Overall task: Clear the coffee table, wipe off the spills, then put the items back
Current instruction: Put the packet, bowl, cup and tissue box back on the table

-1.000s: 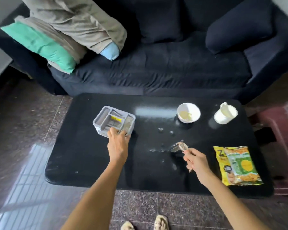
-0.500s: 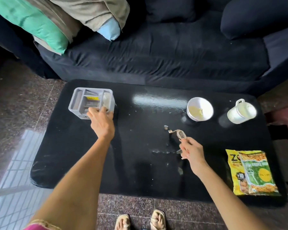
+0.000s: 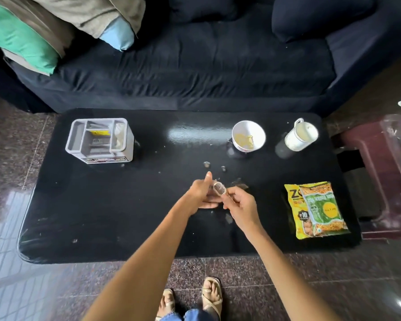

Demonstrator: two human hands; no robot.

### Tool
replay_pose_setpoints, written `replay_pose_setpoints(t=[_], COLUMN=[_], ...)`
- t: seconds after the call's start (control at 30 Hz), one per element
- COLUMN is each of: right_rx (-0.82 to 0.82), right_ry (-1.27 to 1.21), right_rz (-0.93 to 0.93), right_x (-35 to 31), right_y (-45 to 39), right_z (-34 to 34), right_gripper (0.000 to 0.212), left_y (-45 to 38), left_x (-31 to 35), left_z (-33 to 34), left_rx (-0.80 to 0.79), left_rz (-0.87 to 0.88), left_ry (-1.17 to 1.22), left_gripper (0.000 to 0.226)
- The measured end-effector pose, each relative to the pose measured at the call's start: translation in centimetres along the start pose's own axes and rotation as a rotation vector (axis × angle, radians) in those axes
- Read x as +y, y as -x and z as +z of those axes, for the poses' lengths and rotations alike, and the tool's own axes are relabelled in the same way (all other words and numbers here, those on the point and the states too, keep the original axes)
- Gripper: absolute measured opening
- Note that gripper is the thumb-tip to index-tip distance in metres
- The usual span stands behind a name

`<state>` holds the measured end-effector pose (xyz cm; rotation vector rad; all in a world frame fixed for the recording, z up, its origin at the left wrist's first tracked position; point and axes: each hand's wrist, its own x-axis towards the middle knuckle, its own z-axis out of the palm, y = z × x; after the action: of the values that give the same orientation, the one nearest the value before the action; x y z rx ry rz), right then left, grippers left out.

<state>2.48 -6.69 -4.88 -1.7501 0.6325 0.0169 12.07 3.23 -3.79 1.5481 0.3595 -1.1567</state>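
Over the middle of the black coffee table (image 3: 102, 216), my right hand (image 3: 240, 205) pinches a small wristwatch-like metal item (image 3: 219, 188). My left hand (image 3: 200, 194) is right beside it, thumb up and fingers stretched under the item; I cannot tell if it grips. A grey plastic organizer (image 3: 100, 140) stands at the table's far left. A white bowl (image 3: 248, 137) with yellowish residue and a white mug (image 3: 300, 135) stand at the far right. Two snack packets (image 3: 317, 209) lie at the near right. Small spill drops (image 3: 206, 163) and crumbs dot the middle.
A dark blue sofa (image 3: 195, 72) runs along the table's far side, with green, beige and blue pillows (image 3: 21, 35) at its left end. A maroon plastic stool (image 3: 384, 172) stands to the right of the table. My sandalled feet (image 3: 211, 295) are at the near edge.
My left hand has let go of the grey organizer, which stays at the far left, and moved right to meet my right hand at the small metal item.
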Motion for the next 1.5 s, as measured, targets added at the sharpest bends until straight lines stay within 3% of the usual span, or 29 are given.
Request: replay_pose_setpoints(t=[0.1, 0.23, 0.43, 0.57, 0.77, 1.0, 1.23, 1.5], right_rx=[0.057, 0.149, 0.18, 0.191, 0.277, 0.394, 0.325, 0.263], right_ry=[0.186, 0.212, 0.087, 0.109, 0.182, 0.288, 0.581, 0.885], right_rz=[-0.081, -0.136, 0.057, 0.212, 0.323, 0.363, 0.405, 0.305], right_x=[1.6, 3.0, 3.7, 5.3, 7.8, 9.2, 8.5, 7.7], right_y=[1.4, 2.9, 3.8, 4.2, 4.9, 4.5, 4.9, 5.6], right_z=[-0.5, -1.5, -2.7, -4.0, -5.7, -6.7, -7.8, -8.5], right_gripper=[0.011, 0.004, 0.007, 0.009, 0.012, 0.02, 0.036, 0.051], left_y=[-0.3, -0.2, -1.1, -2.1, -3.9, -6.3, -7.5, -7.3], left_x=[0.4, 0.6, 1.6, 1.5, 0.7, 1.2, 1.5, 1.1], left_z=[0.1, 0.8, 2.3, 4.3, 8.3, 11.3, 13.1, 12.4], left_rx=[0.052, 0.001, 0.164, 0.213, 0.236, 0.246, 0.291, 0.319], left_rz=[0.09, 0.163, 0.269, 0.356, 0.412, 0.485, 0.516, 0.568], left_ry=[0.153, 0.159, -0.016, -0.33, -0.554, -0.689, -0.839, -0.877], left_gripper=[0.016, 0.013, 0.003, 0.02, 0.004, 0.005, 0.008, 0.022])
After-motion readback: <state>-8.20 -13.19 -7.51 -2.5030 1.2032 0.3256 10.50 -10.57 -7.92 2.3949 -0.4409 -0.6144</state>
